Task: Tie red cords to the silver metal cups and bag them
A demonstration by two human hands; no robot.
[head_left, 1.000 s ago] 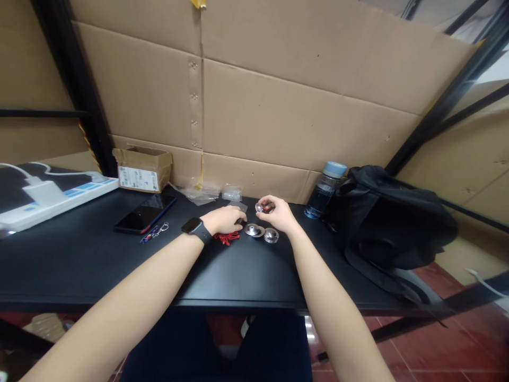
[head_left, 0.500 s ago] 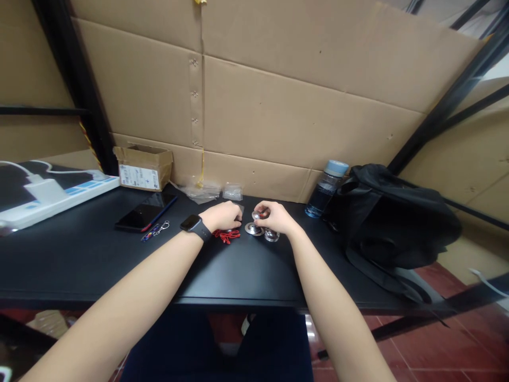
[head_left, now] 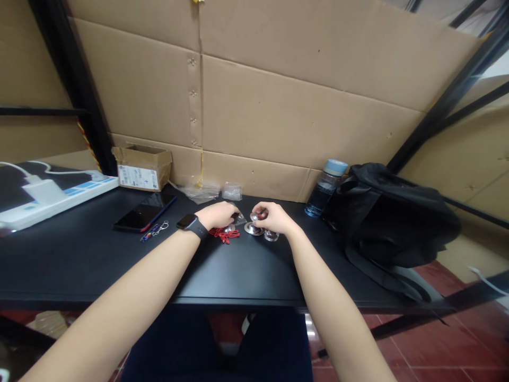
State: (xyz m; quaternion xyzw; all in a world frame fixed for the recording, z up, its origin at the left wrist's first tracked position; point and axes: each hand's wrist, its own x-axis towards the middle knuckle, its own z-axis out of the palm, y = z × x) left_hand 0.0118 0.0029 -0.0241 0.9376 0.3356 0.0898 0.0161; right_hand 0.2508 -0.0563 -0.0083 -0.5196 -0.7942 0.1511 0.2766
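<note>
My right hand (head_left: 275, 217) is closed, its fingertips pinching a small shiny finger cymbal (head_left: 255, 216). Just below it lies another round metal cymbal (head_left: 253, 229) with a raised dome, and a further cymbal (head_left: 271, 235) rests under the palm side. My left hand (head_left: 219, 214), with a dark watch on the wrist, bends its fingers down onto a small clear plastic bag (head_left: 240, 218); its fingertips are partly hidden. Tangled red cord (head_left: 225, 234) lies on the black table beneath this hand, with a shiny metal piece (head_left: 229, 228) partly showing among it.
A phone (head_left: 145, 212) and a keychain (head_left: 154, 231) lie to the left, near a white power strip (head_left: 75, 197). Behind stand an opened carton (head_left: 142, 168) and clear plastic packaging (head_left: 199, 192). A water bottle (head_left: 325, 188) and black backpack (head_left: 393, 217) occupy the right.
My left hand has shifted slightly left and lifted a little, exposing more of the clear bag and a metal piece by the cord. My right hand, still holding the cymbal, has barely moved.
</note>
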